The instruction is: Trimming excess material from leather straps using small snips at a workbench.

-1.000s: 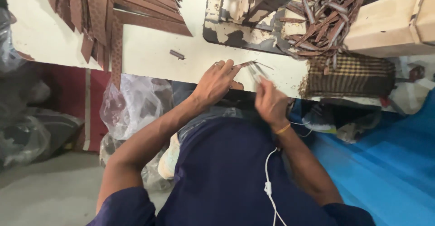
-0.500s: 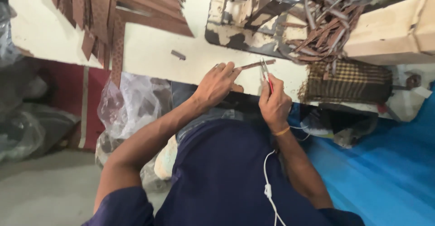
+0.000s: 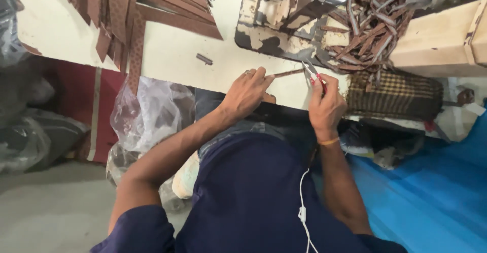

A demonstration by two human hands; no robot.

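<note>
From the head camera, you have two hands at work at the near edge of the cream surface (image 3: pixel 177 55). Your left hand (image 3: pixel 247 93) has its grip closed on one thin brown strip (image 3: pixel 286 73), pinched at its 9 o'clock end; the strip lies just above the surface edge and runs toward 3 o'clock. Your right hand (image 3: pixel 324 103) grips one pair of small snips (image 3: pixel 310 74) with red handles, the fingers wrapped tight around them and the metal blades pointing to 11 o'clock, meeting the strip's free end.

At 10 o'clock from your left hand lies one short dark offcut (image 3: pixel 204 58), well apart from everything. At 11 o'clock, one fan of patterned brown strips (image 3: pixel 137 4) spreads over the surface, too overlapped to count. At 1 o'clock sits one loose heap of brown scraps (image 3: pixel 370 35), also uncountable. At 3 o'clock of your right hand hangs one checked brown cloth (image 3: pixel 395 93). One clear plastic bag (image 3: pixel 152 111) bulges under the surface at 8 o'clock.
</note>
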